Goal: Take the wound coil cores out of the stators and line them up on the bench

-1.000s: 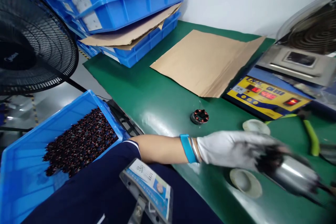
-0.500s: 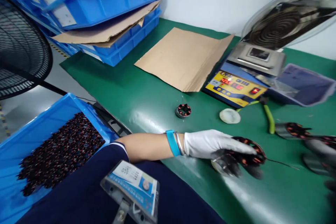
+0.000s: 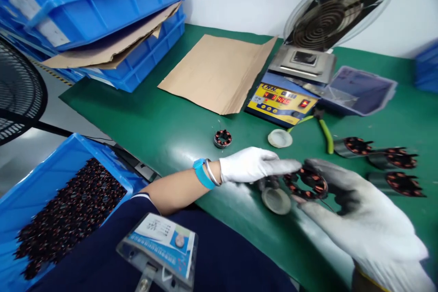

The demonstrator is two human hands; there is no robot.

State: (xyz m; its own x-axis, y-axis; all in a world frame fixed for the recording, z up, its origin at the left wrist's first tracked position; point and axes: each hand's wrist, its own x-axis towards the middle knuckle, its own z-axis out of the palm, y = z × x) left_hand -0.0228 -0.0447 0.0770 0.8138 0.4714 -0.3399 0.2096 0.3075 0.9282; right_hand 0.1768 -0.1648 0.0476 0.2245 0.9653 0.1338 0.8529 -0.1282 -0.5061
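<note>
One stator (image 3: 307,183), ringed with copper coils, pinched between my left hand (image 3: 253,164) fingertips and right hand (image 3: 362,219) fingers; its lower edge is hidden, and motion blurs its detail.

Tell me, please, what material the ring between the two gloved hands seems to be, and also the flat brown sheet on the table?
The ring looks like a dark metal core wound with copper wire: glossy orange-red coils sit around it. Both the left hand and the right hand touch it. The brown sheet looks like cardboard: matte, tan, with a crease and slightly raised edges.
</note>
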